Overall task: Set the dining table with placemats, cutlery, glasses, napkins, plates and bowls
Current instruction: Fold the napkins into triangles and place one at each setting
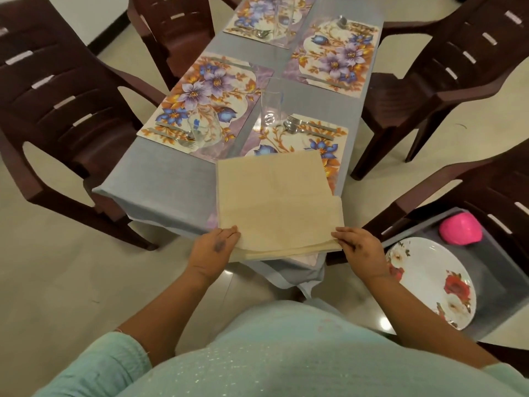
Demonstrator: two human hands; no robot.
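A beige cloth napkin (274, 202) lies spread over the near end of the table, covering part of the nearest floral placemat (323, 138). My left hand (214, 247) pinches its near left corner and my right hand (360, 247) pinches its near right corner. Three more floral placemats (200, 93) lie along the grey tablecloth (169, 173), each with cutlery. A fork and spoon (294, 126) rest on the nearest mat beside a tall clear glass (270, 101). Another glass (204, 130) stands on the left mat, a third glass (282, 18) far back.
Dark brown plastic chairs (57, 104) surround the table on both sides. On the chair at my right sits a grey tray (498, 276) holding a white plate (432, 282) with red flowers and a pink bowl (461, 227) turned upside down. Pale tiled floor lies below.
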